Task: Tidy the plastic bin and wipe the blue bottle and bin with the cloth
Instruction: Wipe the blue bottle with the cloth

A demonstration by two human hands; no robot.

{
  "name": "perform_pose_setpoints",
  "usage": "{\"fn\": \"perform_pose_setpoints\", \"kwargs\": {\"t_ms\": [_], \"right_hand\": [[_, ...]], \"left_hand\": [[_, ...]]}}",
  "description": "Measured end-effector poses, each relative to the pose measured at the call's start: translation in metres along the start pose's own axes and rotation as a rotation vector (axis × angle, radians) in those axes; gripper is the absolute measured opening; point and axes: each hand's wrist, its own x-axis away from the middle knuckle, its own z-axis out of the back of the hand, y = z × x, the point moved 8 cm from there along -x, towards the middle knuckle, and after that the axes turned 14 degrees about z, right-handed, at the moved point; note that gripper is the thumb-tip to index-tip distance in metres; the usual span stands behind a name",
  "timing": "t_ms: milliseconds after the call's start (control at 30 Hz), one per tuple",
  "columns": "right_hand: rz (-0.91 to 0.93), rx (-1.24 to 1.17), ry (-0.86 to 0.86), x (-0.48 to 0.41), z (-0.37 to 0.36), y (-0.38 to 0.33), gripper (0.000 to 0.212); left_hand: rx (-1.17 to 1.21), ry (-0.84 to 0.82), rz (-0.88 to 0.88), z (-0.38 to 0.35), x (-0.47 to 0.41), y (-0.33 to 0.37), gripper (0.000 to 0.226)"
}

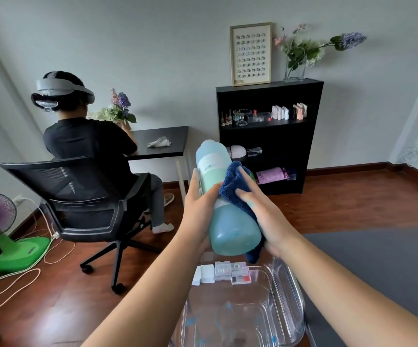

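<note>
Plainly, plush navy cloth presses translucent blue bottle above clear bin.

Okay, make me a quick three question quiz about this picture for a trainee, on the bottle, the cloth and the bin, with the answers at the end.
1. True or false: the blue bottle stands inside the clear plastic bin.
2. Which hand grips the bottle directly, with nothing between? A) left hand B) right hand C) neither
3. Fill in: the right hand presses the dark blue ____ against the bottle.
Key: 1 false, it is held up in the air, out of the bin. 2 A. 3 cloth.
</note>
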Motion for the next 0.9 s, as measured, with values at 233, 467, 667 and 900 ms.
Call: {"fn": "perform_pose_setpoints", "kwargs": {"t_ms": [233, 467, 667, 900], "right_hand": [[0.012, 0.031, -0.033, -0.001, 0.000, -0.008, 0.042], [0.103, 0.022, -0.112, 0.014, -0.015, -0.008, 0.048], [0.094, -0.039, -0.026, 0.019, -0.006, 0.005, 0.044], [-0.054, -0.125, -0.031, 0.005, 0.001, 0.005, 0.059]], "left_hand": [[-0.027, 0.002, 0.012, -0.003, -0.003, 0.000, 0.066], [-0.030, 0.114, -0.128, 0.011, -0.002, 0.031, 0.059], [-0.183, 0.175, -0.189, 0.011, 0.007, 0.023, 0.092], [-0.458, 0.127, -0.249, -0.010, 0.017, 0.016, 0.083]]}}
